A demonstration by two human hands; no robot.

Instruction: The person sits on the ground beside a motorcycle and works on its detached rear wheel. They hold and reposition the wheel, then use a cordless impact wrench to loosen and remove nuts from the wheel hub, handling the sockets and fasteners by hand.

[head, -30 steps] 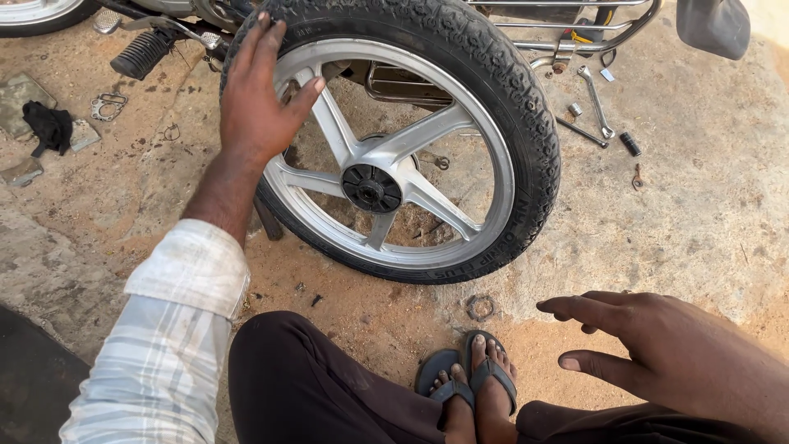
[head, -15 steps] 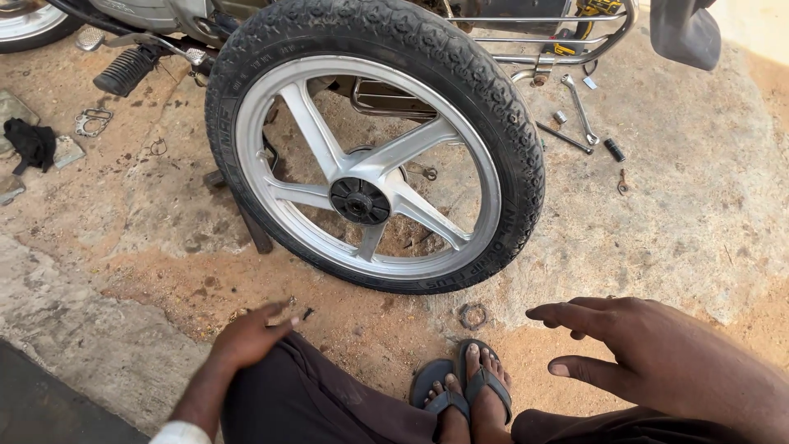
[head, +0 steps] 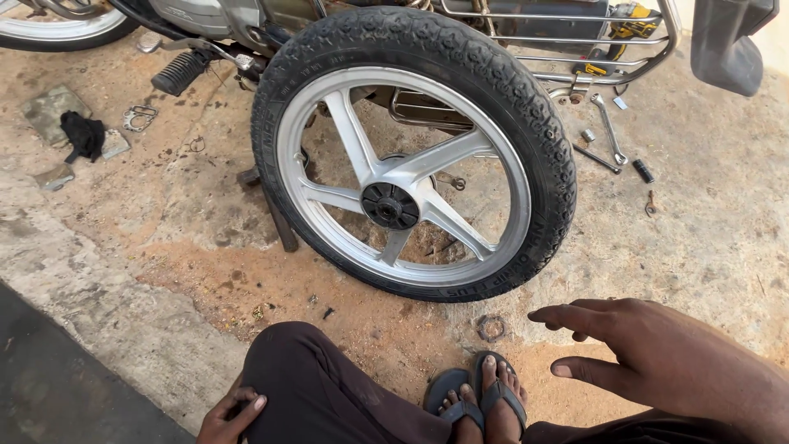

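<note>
A motorcycle wheel (head: 411,156) with a black tyre and silver spokes stands upright on the ground, leaning by the motorcycle frame (head: 567,33). My right hand (head: 649,345) hovers low at the right with fingers spread, holding nothing, a short way below the tyre. My left hand (head: 230,415) rests against my dark trouser leg (head: 329,386) at the bottom edge, fingers curled, partly out of view. My sandalled feet (head: 477,403) sit just below the wheel.
Spanners (head: 608,131) and small parts lie on the concrete at the right of the wheel. A metal ring (head: 491,328) lies near my feet. A black rag (head: 82,133) and a gasket (head: 140,117) lie at the left. A footpeg (head: 179,72) juts out.
My left hand let go of the tyre's top and dropped down to my knee. The view has shifted so the wheel sits more centred; my right hand has stayed in place.
</note>
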